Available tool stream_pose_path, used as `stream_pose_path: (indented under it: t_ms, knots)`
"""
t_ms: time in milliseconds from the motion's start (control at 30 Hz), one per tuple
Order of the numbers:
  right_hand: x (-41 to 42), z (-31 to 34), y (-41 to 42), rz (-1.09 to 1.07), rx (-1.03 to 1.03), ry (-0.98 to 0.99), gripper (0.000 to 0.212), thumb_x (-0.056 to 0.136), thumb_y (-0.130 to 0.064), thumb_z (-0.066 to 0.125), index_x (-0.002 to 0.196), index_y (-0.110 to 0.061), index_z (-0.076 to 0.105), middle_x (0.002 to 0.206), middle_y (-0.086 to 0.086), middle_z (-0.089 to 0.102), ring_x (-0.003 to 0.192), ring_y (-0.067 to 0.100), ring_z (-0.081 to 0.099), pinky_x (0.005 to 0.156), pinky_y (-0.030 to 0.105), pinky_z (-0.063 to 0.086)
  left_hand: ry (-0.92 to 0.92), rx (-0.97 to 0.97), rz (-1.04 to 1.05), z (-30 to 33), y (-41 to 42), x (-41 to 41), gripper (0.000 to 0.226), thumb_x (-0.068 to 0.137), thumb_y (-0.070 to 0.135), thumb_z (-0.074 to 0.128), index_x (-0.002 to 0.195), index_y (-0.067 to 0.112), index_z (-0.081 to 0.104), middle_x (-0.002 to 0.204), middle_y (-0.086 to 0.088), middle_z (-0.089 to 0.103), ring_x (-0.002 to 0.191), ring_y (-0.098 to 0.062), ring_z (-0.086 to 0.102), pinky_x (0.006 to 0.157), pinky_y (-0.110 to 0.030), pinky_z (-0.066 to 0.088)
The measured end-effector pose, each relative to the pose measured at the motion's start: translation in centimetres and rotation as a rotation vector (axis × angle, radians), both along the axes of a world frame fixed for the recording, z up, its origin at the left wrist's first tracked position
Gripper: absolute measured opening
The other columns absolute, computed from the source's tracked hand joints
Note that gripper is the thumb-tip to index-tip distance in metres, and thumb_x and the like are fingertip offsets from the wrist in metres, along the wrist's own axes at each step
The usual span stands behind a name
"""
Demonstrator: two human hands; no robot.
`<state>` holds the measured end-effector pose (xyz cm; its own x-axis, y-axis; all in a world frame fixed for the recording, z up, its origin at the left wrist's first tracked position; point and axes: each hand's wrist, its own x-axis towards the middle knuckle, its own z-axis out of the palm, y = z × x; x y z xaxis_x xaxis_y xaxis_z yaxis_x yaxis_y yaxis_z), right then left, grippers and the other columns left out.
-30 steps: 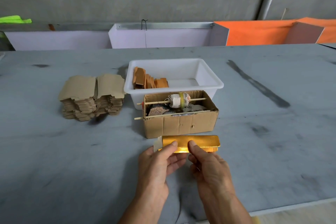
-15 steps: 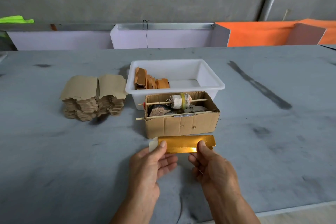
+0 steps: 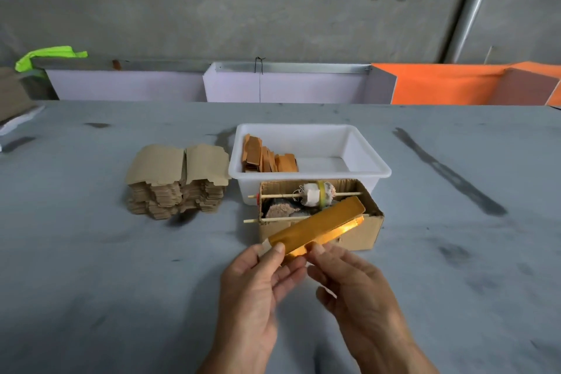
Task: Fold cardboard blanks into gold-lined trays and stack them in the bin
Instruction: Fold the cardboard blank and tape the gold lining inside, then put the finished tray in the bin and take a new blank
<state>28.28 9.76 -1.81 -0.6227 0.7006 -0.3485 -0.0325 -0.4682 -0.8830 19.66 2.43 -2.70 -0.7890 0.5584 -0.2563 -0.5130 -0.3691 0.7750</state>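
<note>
While pinching the near-left end of the gold-lined blank (image 3: 315, 229), left hand (image 3: 258, 279) and right hand (image 3: 355, 285) close together, fingertips on that end. Now swung from level to slanting up-right across the brown carton (image 3: 358, 235), far end raised. Likely turning it for the next fold; not yet a tray. Beyond: white bin (image 3: 364, 146) partly filled, stack of blanks (image 3: 179, 182) left. No legible writing or brand anywhere.

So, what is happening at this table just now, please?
A person is folding a long gold-lined cardboard blank. The left hand pinches its near end and the right hand holds it beside; its far end tilts up over the open brown cardboard box. Folded brown trays already stand in the white plastic bin. A stack of unfolded blanks waits left of the bin.
</note>
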Motion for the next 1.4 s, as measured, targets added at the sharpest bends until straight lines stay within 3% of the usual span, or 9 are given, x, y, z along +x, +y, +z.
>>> stream_pose_path:
  t_ms: [167,467,633,833,900,1067,1200,1300,1400]
  knots:
    - [-2.2,1.6,0.3,-0.03,0.174,-0.025,0.01,0.083,-0.01,0.066,0.072,-0.012,0.066,0.066,0.002,0.068,0.06,0.007,0.059,0.068,0.03,0.042,0.051,-0.039,-0.008,0.6,0.4,-0.3,0.006,0.084,0.003,0.061,0.079,0.002,0.064,0.067,-0.015,0.069,0.054,-0.022,0.066,0.048,-0.029,0.055]
    - [-7.9,5.2,5.2,-0.057,0.446,-0.158,0.008,0.09,-0.01,0.059,0.097,-0.013,0.057,0.078,0.003,0.068,0.06,0.01,0.066,0.047,0.019,0.048,0.239,-0.09,0.167,1.7,1.1,-2.7,0.009,0.086,0.01,0.061,0.093,0.009,0.067,0.077,-0.01,0.073,0.061,-0.024,0.07,0.05,-0.026,0.055]
    - [-12.2,7.6,11.2,-0.1,0.596,-0.227,0.025,0.092,-0.008,0.057,0.117,-0.009,0.057,0.099,0.011,0.067,0.086,0.025,0.068,0.064,0.029,0.055,0.311,-0.167,0.216,0.9,1.7,-3.9,0.014,0.091,0.011,0.057,0.085,0.012,0.069,0.072,-0.003,0.073,0.055,-0.013,0.064,0.049,-0.022,0.053]
    - [-16.9,6.7,16.7,-0.13,0.77,-0.485,0.014,0.081,-0.008,0.07,0.09,0.002,0.066,0.095,0.02,0.069,0.086,0.031,0.068,0.08,0.042,0.056,0.407,-0.22,0.214,-0.2,3.0,-4.8,0.018,0.09,0.01,0.057,0.078,0.016,0.07,0.073,0.001,0.073,0.054,-0.01,0.063,0.05,-0.021,0.05]
    - [-18.1,5.5,17.9,-0.084,0.817,-0.607,0.015,0.082,-0.007,0.067,0.094,0.003,0.068,0.096,0.02,0.07,0.088,0.031,0.069,0.082,0.043,0.056,0.422,-0.242,0.223,-0.6,3.3,-5.1,0.018,0.09,0.011,0.057,0.078,0.017,0.069,0.073,0.002,0.073,0.054,-0.011,0.064,0.05,-0.022,0.049]
    - [-20.4,3.2,19.2,0.009,0.799,-0.738,0.015,0.082,-0.001,0.062,0.096,0.0,0.066,0.089,0.009,0.069,0.076,0.018,0.067,0.066,0.024,0.057,0.399,-0.259,0.244,-1.1,3.7,-5.7,0.018,0.089,0.009,0.058,0.077,0.016,0.069,0.072,0.0,0.073,0.05,-0.014,0.062,0.047,-0.02,0.05]
    - [-21.5,2.2,18.4,0.098,0.747,-0.742,0.016,0.082,0.003,0.062,0.097,0.003,0.066,0.087,0.013,0.07,0.066,0.02,0.067,0.058,0.026,0.058,0.384,-0.27,0.234,-1.1,3.8,-5.8,0.018,0.09,0.011,0.057,0.079,0.016,0.069,0.074,0.002,0.073,0.05,-0.012,0.061,0.047,-0.019,0.049]
    - [-21.9,1.7,18.1,0.112,0.743,-0.739,0.006,0.081,0.006,0.061,0.085,0.003,0.065,0.08,0.017,0.067,0.067,0.025,0.068,0.065,0.034,0.06,0.351,-0.27,0.215,-1.0,3.9,-6.0,0.017,0.091,0.014,0.056,0.081,0.016,0.069,0.075,0.004,0.073,0.049,-0.01,0.06,0.047,-0.018,0.047]
    - [-21.7,1.7,18.4,0.18,0.754,-0.756,0.012,0.081,0.003,0.063,0.073,-0.004,0.057,0.075,0.011,0.061,0.062,0.02,0.061,0.059,0.026,0.056,0.306,-0.273,0.207,-1.0,3.9,-5.9,0.015,0.092,0.014,0.055,0.084,0.017,0.069,0.077,0.004,0.073,0.049,-0.01,0.06,0.047,-0.017,0.046]
